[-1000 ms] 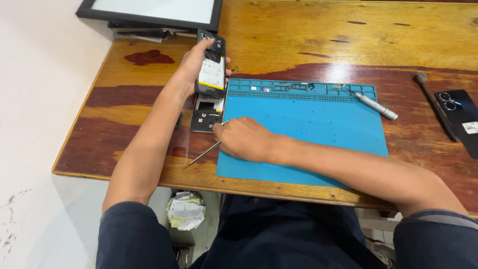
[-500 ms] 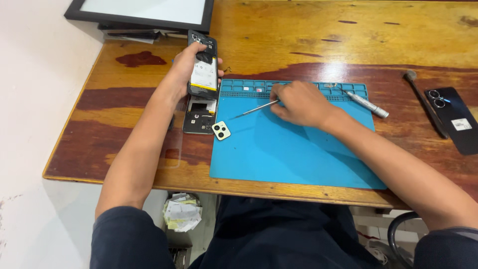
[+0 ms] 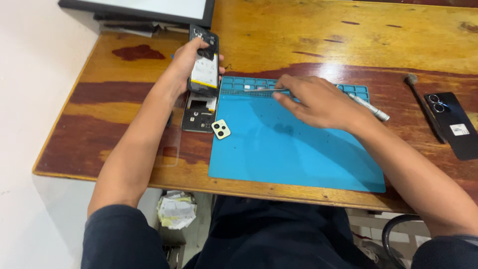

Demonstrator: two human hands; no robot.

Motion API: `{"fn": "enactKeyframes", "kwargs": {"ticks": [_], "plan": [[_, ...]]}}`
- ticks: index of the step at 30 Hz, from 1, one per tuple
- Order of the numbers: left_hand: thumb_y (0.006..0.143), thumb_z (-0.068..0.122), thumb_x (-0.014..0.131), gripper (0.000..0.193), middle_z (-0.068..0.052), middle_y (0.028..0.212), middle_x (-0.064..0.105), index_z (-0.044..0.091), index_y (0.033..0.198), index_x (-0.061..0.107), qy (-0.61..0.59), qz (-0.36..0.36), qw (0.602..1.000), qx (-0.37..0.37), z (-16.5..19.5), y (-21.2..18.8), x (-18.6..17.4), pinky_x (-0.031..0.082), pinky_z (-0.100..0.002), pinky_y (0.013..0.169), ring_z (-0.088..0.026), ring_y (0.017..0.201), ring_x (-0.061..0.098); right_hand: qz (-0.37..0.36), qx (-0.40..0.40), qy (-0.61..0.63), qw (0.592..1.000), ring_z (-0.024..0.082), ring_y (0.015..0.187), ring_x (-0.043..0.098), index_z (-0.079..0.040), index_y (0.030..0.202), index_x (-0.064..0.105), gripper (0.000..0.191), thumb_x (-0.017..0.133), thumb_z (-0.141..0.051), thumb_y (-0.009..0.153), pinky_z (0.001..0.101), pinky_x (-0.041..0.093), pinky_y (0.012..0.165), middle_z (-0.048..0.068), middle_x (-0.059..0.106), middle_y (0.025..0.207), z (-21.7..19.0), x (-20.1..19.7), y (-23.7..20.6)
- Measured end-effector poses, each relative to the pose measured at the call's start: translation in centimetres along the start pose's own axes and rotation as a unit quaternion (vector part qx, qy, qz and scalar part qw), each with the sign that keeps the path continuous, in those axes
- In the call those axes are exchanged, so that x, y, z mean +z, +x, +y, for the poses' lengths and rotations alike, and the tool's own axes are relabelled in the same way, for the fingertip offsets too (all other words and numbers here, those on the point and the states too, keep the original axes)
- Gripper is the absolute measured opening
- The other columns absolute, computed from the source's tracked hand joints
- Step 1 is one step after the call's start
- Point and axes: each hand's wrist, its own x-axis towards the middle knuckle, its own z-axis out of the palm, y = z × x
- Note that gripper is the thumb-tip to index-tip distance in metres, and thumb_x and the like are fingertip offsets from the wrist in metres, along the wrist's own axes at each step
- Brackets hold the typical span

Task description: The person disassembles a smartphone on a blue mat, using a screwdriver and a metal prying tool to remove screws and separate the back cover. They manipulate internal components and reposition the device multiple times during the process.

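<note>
My left hand [image 3: 188, 62] grips an opened phone [image 3: 204, 69] with its battery showing, held above the table's left part. Beneath it lies a dark inner cover plate [image 3: 199, 113] and beside that a small pale camera-lens piece [image 3: 220, 129] at the blue mat's left edge. My right hand [image 3: 318, 102] holds thin metal tweezers [image 3: 264, 90] flat over the tray compartments at the top of the blue work mat [image 3: 294, 149], tips pointing left.
A silver pen-like tool [image 3: 371, 108] lies at the mat's upper right. A brush [image 3: 423, 107] and a black phone back cover [image 3: 453, 124] rest at the right. A framed screen [image 3: 149, 10] stands at the back left. Crumpled paper [image 3: 175, 209] lies on the floor.
My right hand carried the tweezers from the table's left edge up and right to the mat's top tray. The camera-lens piece now lies uncovered beside the plate. The left hand kept its hold.
</note>
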Motion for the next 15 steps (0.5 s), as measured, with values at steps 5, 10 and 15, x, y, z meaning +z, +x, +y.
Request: {"fn": "enactKeyframes", "kwargs": {"ticks": [5, 10, 15], "plan": [[0.095, 0.031, 0.050, 0.043, -0.017, 0.103, 0.073, -0.004, 0.119, 0.058, 0.005, -0.002, 1.000, 0.015, -0.2, -0.3, -0.1, 0.066, -0.048, 0.069, -0.031, 0.081, 0.077, 0.016, -0.105, -0.061, 0.992, 0.036, 0.081, 0.068, -0.008, 0.121, 0.065, 0.029, 0.061, -0.013, 0.092, 0.0502, 0.054, 0.069, 0.014, 0.071, 0.086, -3.1, 2.2, -4.3], [0.093, 0.031, 0.049, 0.042, -0.017, 0.102, 0.074, -0.002, 0.119, 0.058, 0.007, 0.006, 1.000, 0.016, 0.0, -0.2, 0.1, 0.067, -0.047, 0.067, -0.031, 0.080, 0.077, 0.056, -0.216, -0.170, 0.960, 0.026, 0.083, 0.068, -0.008, 0.097, 0.063, 0.017, 0.066, -0.013, 0.080, 0.0391, 0.055, 0.059, 0.007, 0.067, 0.090, -4.9, 5.7, -7.7], [0.096, 0.030, 0.050, 0.044, -0.017, 0.103, 0.073, -0.005, 0.120, 0.058, 0.013, 0.008, 1.000, 0.009, 0.0, -0.4, 0.1, 0.066, -0.047, 0.066, -0.031, 0.080, 0.077, 0.038, -0.204, -0.162, 0.965, 0.024, 0.076, 0.066, -0.010, 0.087, 0.060, 0.011, 0.067, -0.018, 0.086, 0.0385, 0.055, 0.057, 0.006, 0.062, 0.081, -4.9, 6.5, -7.5]]}}
